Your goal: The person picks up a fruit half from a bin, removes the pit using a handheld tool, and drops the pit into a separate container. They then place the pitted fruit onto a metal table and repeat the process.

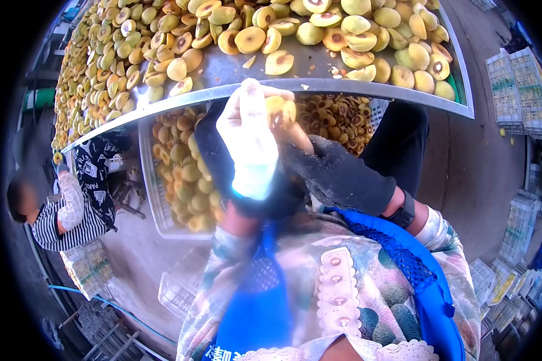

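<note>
My left hand [250, 135], in a white glove, is closed just in front of the metal table edge. Beside its fingers is a yellow peach piece [279, 111], blurred by motion. My right hand [331, 171], in a dark glove with a bare fingertip showing, comes up from the right and closes on the same peach. Whether a small tool is between the hands is hidden. Cut peach halves [250, 40], some with brown centres, lie heaped on the metal table [223, 67] just beyond my hands.
Below the table edge stands a white crate [151, 198] of peaches, with more cut peaches [337, 117] beside it between my legs. A co-worker [72, 207] in a striped top is at the left. Stacked crates [522, 90] stand at the right.
</note>
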### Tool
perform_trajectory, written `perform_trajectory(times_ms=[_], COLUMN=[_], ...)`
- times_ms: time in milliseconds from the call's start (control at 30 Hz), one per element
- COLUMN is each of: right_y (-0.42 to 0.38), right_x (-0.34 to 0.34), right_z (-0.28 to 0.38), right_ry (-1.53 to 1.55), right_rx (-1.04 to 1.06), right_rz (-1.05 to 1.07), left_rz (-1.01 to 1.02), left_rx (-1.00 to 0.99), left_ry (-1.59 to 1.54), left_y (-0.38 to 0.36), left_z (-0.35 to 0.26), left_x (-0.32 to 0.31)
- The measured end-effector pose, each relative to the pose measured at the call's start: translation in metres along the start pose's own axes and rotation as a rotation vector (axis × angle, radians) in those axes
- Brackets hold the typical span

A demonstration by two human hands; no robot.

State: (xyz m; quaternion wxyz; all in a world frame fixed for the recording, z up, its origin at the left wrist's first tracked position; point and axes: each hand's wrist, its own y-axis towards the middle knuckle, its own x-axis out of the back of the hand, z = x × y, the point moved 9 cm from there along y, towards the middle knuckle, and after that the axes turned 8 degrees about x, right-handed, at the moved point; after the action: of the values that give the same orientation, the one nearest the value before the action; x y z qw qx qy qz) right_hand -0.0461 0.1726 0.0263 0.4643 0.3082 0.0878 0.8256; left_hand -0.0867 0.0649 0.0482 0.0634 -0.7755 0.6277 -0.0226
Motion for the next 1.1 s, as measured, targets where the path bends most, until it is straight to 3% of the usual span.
perform_trajectory(times_ms=[33, 67, 133, 200, 267, 367, 400, 433, 533, 633, 733, 800, 833, 900, 933, 967, 1033, 1100], right_y=[0.003, -0.007, -0.033, -0.041, -0.042, -0.042, -0.043, -0.044, -0.052, -0.055, -0.084, -0.107, -0.119, -0.141, -0.141, -0.143, -0.134, -0.126], right_x=[0.003, 0.000, -0.019, -0.028, -0.027, -0.027, -0.029, -0.034, -0.047, -0.052, -0.043, -0.053, -0.057, -0.057, -0.058, -0.058, -0.057, -0.060], right_z=[-0.004, -0.019, -0.021, -0.015, -0.022, -0.031, -0.033, -0.028, -0.016, -0.015, -0.059, -0.098, -0.118, -0.127, -0.125, -0.122, -0.121, -0.112], right_ry=[0.158, 0.588, 1.179, 1.506, 1.395, 1.257, 1.220, 1.343, 1.636, 1.714, 1.349, 1.202, 1.129, 1.188, 1.194, 1.198, 1.188, 1.176], right_rx=[-0.088, -0.463, -0.877, -0.937, -0.972, -0.985, -0.989, -0.997, -1.035, -1.002, -1.031, -1.137, -1.190, -1.332, -1.355, -1.383, -1.411, -1.432], right_rz=[-0.014, 0.013, 0.101, 0.216, 0.083, 0.028, 0.037, 0.053, 0.089, 0.075, -0.023, -0.079, -0.105, -0.026, -0.036, -0.044, -0.048, -0.060], left_rz=[0.087, 0.105, 0.133, 0.177, 0.254, 0.050, 0.148, 0.239, 0.459, 0.422, 0.152, -0.173, -0.296, -0.541, -0.622, -0.599, -0.705, -0.815], left_rx=[0.048, 0.063, 0.095, 0.048, 0.030, 0.091, 0.048, 0.105, 0.094, 0.203, -0.024, -0.504, -0.454, 0.025, -0.099, -0.202, -0.103, -0.449], left_ry=[-0.037, -0.040, -0.049, -0.038, -0.049, -0.326, -0.154, -0.284, -0.205, -0.526, -0.293, 0.537, 0.535, 0.063, 0.499, 1.166, 1.529, 1.456], left_y=[0.000, 0.002, 0.007, 0.011, 0.015, 0.010, 0.008, 0.008, 0.010, 0.001, 0.020, 0.004, 0.002, 0.000, -0.003, 0.004, 0.001, 0.021], left_z=[0.000, 0.003, 0.013, 0.013, 0.018, 0.028, 0.026, 0.035, 0.033, 0.035, 0.033, -0.010, -0.007, 0.055, 0.055, 0.083, 0.092, 0.033], left_x=[-0.006, -0.009, -0.013, -0.019, -0.022, -0.020, -0.022, -0.020, -0.027, -0.031, 0.016, 0.066, 0.098, 0.186, 0.214, 0.241, 0.269, 0.251])
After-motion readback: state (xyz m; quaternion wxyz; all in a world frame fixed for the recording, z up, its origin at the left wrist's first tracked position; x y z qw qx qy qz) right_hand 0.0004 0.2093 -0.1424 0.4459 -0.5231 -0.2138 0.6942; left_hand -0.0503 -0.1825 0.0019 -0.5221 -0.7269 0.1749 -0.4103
